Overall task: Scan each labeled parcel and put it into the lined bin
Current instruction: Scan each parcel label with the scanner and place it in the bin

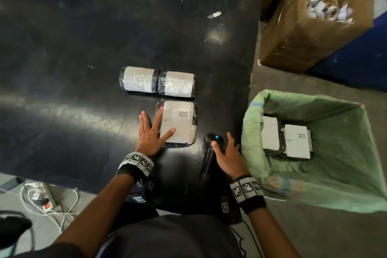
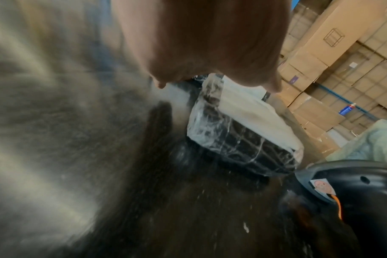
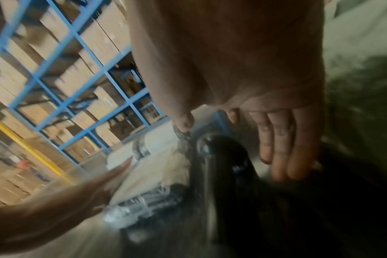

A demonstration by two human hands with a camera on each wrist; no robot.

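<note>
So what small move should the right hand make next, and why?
Probably close the right hand around the black handheld scanner and lift it. Its fingers lie loosely over the scanner on the black table, while the left hand rests on the flat black-wrapped parcel, barcode label up.

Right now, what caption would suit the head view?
Left hand steadies a labeled parcel while right hand reaches the scanner beside the lined bin.

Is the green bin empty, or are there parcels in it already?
Not empty. The head view shows two labeled parcels lying flat at the bottom of the bin, labels up, with lots of room left.
</note>
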